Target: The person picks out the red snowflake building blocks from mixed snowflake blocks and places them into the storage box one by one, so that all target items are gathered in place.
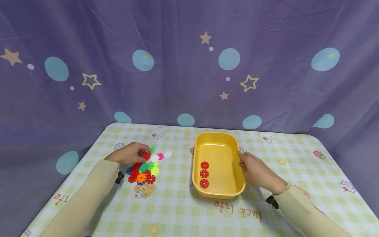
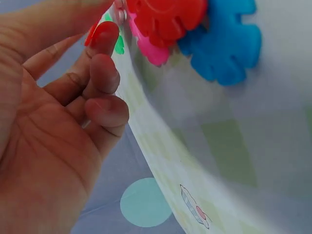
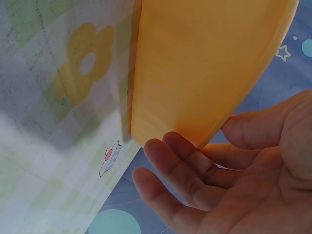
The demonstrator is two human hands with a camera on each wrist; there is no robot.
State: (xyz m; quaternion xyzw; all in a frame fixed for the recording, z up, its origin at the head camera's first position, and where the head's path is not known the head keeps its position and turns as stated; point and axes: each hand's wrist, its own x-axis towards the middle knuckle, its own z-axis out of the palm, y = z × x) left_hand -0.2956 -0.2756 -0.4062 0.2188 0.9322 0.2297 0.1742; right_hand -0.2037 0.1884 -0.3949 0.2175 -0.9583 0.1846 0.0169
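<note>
My left hand point(image 1: 129, 153) is at the far side of a loose pile of plastic snowflake discs, and its thumb and index finger pinch a red snowflake disc point(image 1: 146, 156). Below the hand lie more red discs point(image 1: 134, 174), green ones point(image 1: 144, 168), an orange one point(image 1: 141, 178) and a white one point(image 1: 154, 158). A blue disc point(image 2: 226, 48) shows large in the left wrist view. My right hand point(image 1: 257, 171) grips the right rim of a yellow tray point(image 1: 220, 164), thumb at the rim and fingers against the outer wall point(image 3: 195, 73). Three red discs point(image 1: 204, 173) form a column along the tray's left side.
A checked cloth point(image 1: 177, 210) with printed cartoons covers the table. Behind it hangs a purple curtain point(image 1: 183, 75) with stars and dots. One white disc point(image 1: 167, 154) lies at the pile's right edge, between pile and tray.
</note>
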